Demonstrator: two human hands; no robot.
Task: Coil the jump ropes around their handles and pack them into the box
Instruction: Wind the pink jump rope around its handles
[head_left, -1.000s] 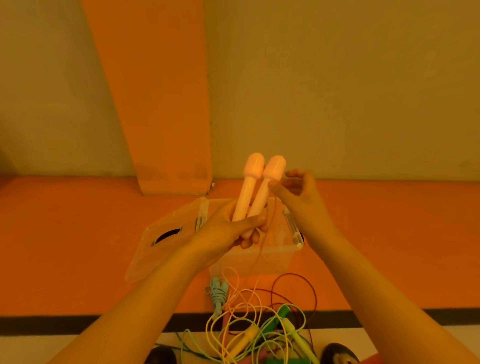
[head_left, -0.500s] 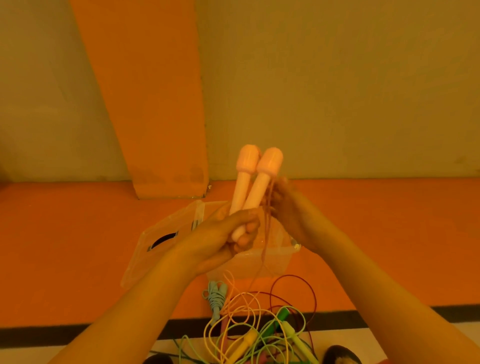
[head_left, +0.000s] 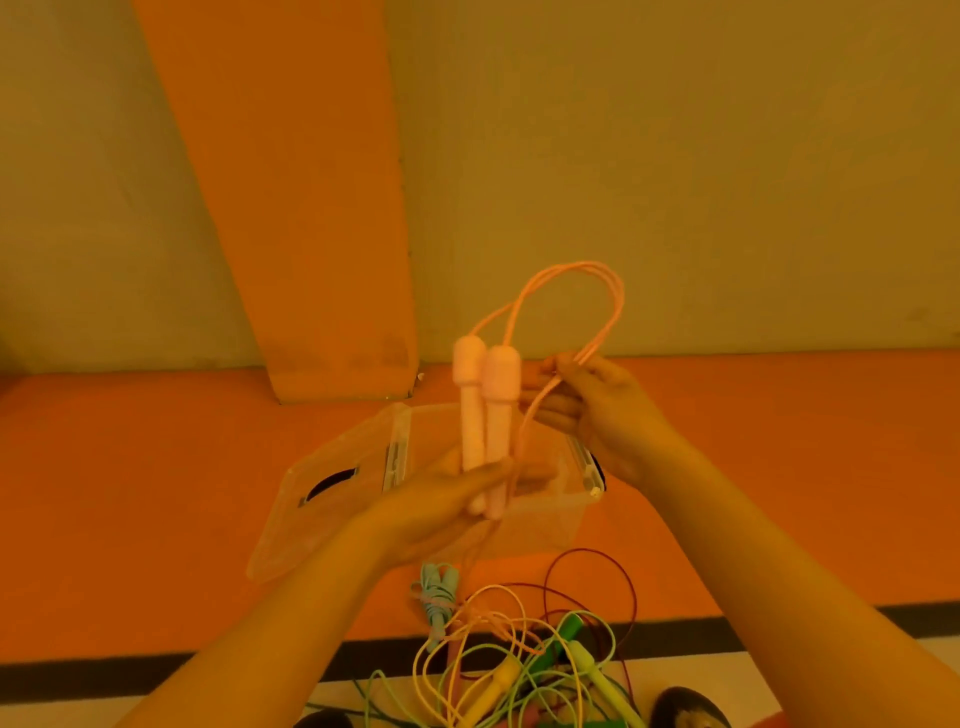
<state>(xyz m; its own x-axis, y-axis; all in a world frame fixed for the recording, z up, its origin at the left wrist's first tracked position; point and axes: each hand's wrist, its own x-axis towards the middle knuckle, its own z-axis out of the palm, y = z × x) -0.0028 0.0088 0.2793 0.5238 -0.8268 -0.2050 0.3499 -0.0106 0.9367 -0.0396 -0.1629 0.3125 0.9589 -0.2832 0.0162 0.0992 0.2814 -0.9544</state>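
Left hand grips 2 pale pink plastic jump-rope handles upright, side by side, above the open clear plastic box. Right hand pinches the thin pink cord, which loops above the handles. Risks: the slack loop slips off the handle tops, or the trailing end snags the tangled multicoloured ropes below. Room: orange floor, black stripe, beige wall, orange pillar.
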